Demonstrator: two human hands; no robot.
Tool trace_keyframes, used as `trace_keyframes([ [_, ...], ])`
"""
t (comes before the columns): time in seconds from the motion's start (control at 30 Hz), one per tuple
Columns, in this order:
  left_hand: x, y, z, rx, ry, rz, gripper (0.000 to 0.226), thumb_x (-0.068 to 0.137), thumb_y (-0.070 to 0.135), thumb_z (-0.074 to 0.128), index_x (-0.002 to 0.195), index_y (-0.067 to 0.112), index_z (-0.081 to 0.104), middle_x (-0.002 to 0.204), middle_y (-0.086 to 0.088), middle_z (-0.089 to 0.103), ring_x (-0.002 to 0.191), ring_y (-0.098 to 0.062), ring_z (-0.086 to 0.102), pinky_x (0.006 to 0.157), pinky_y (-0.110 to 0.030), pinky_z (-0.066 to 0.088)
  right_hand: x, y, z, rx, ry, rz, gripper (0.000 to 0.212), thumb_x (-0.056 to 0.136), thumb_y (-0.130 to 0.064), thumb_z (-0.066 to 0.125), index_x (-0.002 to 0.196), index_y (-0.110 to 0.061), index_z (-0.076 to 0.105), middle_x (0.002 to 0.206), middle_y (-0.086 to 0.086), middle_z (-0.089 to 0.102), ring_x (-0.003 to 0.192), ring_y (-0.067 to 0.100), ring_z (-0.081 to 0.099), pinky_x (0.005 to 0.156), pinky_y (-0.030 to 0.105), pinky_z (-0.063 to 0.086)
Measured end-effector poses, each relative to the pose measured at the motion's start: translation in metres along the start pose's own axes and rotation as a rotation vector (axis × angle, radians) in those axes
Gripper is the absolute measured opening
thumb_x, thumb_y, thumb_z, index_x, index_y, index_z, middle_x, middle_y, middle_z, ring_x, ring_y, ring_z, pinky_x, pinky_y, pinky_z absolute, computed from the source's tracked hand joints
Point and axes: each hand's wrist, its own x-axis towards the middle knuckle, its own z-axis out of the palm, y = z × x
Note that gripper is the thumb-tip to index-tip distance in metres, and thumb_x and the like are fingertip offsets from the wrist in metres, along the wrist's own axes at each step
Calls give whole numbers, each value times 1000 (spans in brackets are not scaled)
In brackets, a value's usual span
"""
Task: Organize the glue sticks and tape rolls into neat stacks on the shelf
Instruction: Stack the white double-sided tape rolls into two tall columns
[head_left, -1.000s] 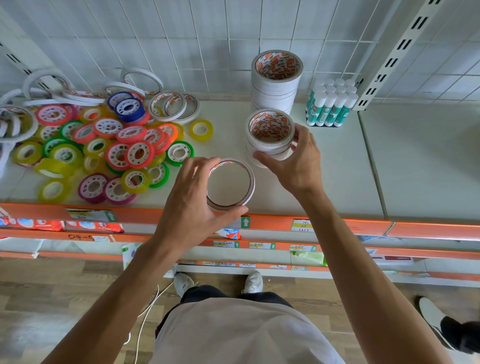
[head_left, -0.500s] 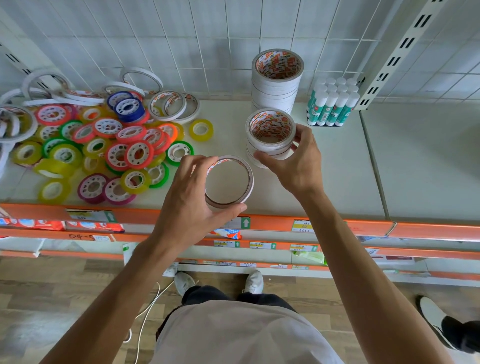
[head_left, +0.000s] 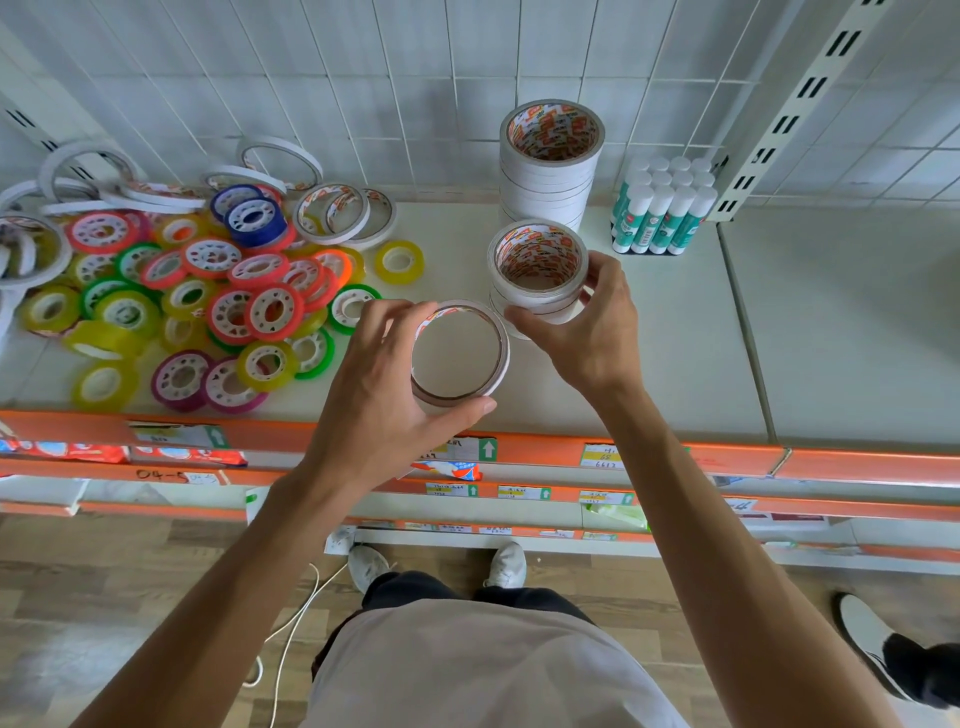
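Handwritten "04-5" stands on the lower orange rail (head_left: 171, 474) at left. A yellow price tag (head_left: 601, 457) on the shelf's front edge reads "6617", roughly.

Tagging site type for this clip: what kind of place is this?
Most likely a stationery aisle in a shop: orange shelf edges with price labels, a slotted shelving upright, and stock laid out, glue sticks and tape rolls.
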Motion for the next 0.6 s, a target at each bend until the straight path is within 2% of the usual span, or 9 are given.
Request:
trace_keyframes([
  [0.1, 6, 2, 1, 0, -2, 15, 86, 67, 61, 74, 136, 14, 52, 127, -1, 45, 120, -15, 48, 99, -10, 33, -1, -1, -2, -15, -20, -4, 90, 61, -48, 89, 131, -11, 47, 125, 3, 56, 113, 15, 55, 100, 32, 49],
  [0.17, 14, 6, 0, 0, -1, 27, 86, 67, 61, 73, 135, 13, 53, 128, -4, 46, 121, -14, 47, 99, -6, 29, -2, -1, -8, -71, -72, -16, 101, 63, -49, 90, 141, -9, 40, 135, 6, 51, 123, 18, 50, 107, 30, 42],
  [0.23, 29, 11, -2, 10, 9, 47, 87, 67, 62, 72, 134, 10, 54, 127, -7, 49, 122, -17, 47, 100, -11, 31, -2, -1, -19, -167, -92, -72, 111, 65, -48, 90, 149, -5, 31, 142, 11, 45, 131, 22, 44, 109, 27, 35],
  [0.4, 83, 32, 9, 59, -13, 56, 98, 60, 71, 65, 134, 7, 53, 126, -10, 50, 120, -25, 49, 100, -35, 42, 8, -7, -46, -364, -108, -184, 108, 68, -42, 89, 150, -4, 29, 146, 14, 45, 135, 29, 42, 111, 34, 34],
  [0.47, 98, 43, 18, 94, -49, 8, 103, 54, 73, 64, 133, 8, 51, 125, -8, 48, 119, -26, 50, 98, -37, 43, 11, -10, -52, -407, -144, -197, 107, 69, -39, 89, 151, -7, 29, 146, 12, 45, 135, 28, 42, 109, 33, 33],
  [0.6, 117, 51, 31, 151, -78, -38, 90, 61, 62, 81, 127, 7, 51, 123, -8, 44, 113, -28, 53, 90, -38, 45, 7, -8, -62, -441, -202, -180, 103, 71, -39, 87, 151, -9, 30, 148, 10, 42, 136, 26, 40, 110, 31, 33],
])
